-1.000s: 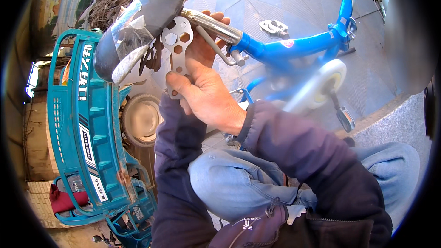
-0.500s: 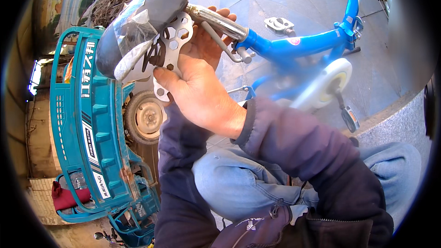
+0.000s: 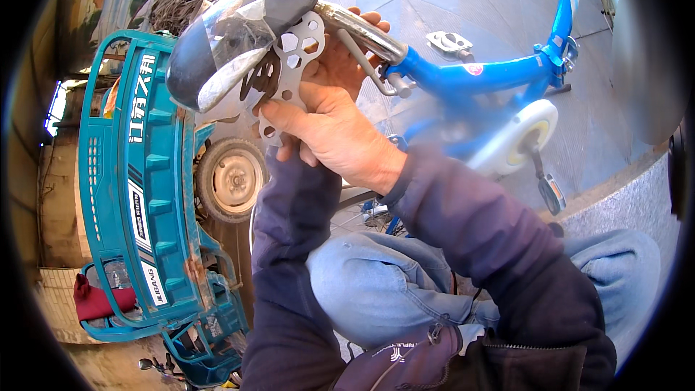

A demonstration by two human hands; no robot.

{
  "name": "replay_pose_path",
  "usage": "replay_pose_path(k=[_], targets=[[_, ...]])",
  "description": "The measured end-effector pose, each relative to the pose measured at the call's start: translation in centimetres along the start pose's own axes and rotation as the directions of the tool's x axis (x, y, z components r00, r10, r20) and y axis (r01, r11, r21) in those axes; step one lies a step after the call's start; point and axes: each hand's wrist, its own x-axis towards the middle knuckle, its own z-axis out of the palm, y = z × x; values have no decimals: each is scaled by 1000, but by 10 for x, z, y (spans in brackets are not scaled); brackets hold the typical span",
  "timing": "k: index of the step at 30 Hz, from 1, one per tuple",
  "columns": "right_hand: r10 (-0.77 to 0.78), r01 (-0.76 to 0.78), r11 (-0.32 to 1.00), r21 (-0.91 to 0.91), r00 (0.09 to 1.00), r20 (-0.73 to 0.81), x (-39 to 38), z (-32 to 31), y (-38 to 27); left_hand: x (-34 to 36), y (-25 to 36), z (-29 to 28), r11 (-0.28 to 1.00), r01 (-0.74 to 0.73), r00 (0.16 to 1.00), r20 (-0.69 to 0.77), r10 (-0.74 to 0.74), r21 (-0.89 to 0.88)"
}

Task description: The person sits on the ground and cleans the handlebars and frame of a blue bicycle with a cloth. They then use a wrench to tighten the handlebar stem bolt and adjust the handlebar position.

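My right hand (image 3: 337, 129) pinches the lower end of a flat silver multi-hole spanner (image 3: 291, 76) between thumb and fingers. The spanner's wider end lies against the underside of a black bicycle saddle (image 3: 253, 14), partly wrapped in torn clear plastic. Behind the chrome seat post (image 3: 373, 35) is my left hand (image 3: 344, 65), its palm toward me and its fingertips showing past the post's far side. The post joins a blue bicycle frame (image 3: 481, 76), beside a silver bent lever (image 3: 356, 49). Whether the spanner sits on a nut is hidden.
A white chain guard (image 3: 514, 134) and a pedal (image 3: 552, 194) lie to the right. On the paving past the frame rests a loose silver-grey part (image 3: 447, 43). A teal cargo tricycle (image 3: 156, 181) with a tyred wheel (image 3: 232, 179) stands at left.
The saddle, spanner, both hands and the blue frame have shifted slightly to the right in view. My right hand keeps its pinch, with the spanner still against the saddle's underside.
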Motion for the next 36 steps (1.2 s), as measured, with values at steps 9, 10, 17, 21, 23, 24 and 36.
replay_pose_path(k=[9,10,17,21,23,24,36], targets=[[78,-152,945,290,965,250,14,-3,0,-4,5,7,1000,28,973,-227,-28,-6],[78,-169,939,299,953,293,16,-5,0,-4,6,9,1000,26,963,-270,-28,-9],[154,-209,957,200,954,259,11,-8,-9,0,0,13,1000,-3,969,-249,-1,-18],[226,-241,968,71,958,174,3,-15,-18,0,2,37,998,-11,946,-322,32,67],[262,-263,965,-9,958,113,-5,-26,-27,-3,4,44,993,-20,931,-361,61,116],[278,-275,960,-52,957,76,-10,-32,-32,-4,3,46,990,-26,923,-376,75,135],[247,-263,957,-122,960,-131,-26,-19,-41,-2,4,45,999,-21,959,-283,27,25]])
